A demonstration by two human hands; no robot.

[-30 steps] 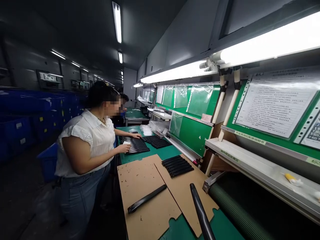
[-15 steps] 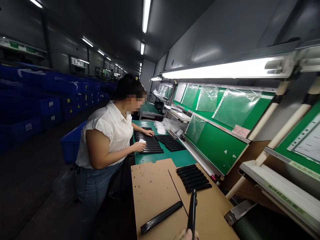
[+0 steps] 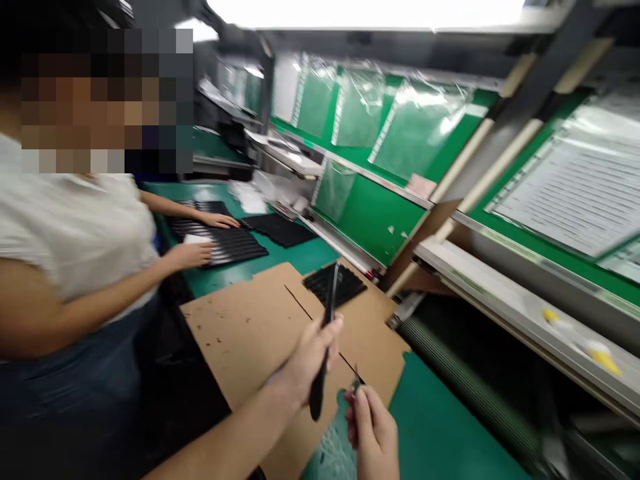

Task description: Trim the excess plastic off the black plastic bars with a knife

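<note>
My left hand (image 3: 310, 357) is closed around a long, slim black plastic strip (image 3: 331, 297), held upright and slightly tilted above the cardboard. Just to the right and lower, my right hand (image 3: 373, 427) pinches a small tool with a thin pointed tip (image 3: 356, 373); blur hides its exact kind. The tool's tip points up, apart from the strip. Behind the held strip, a row of similar black strips (image 3: 350, 283) lies on the cardboard sheet (image 3: 250, 327). A dark edge beside my left wrist is mostly covered by the arm.
A co-worker (image 3: 75, 233) stands at the left, with hands on rows of black strips (image 3: 235, 243) and a white piece in one. A green bench (image 3: 440, 413) extends under the cardboard. To the right runs a white shelf edge (image 3: 500, 300), with green boards (image 3: 360, 220) behind.
The view has swung downward and nearer to the bench. My left hand has come further into view with the black strip, and my right hand has appeared holding the small pointed tool.
</note>
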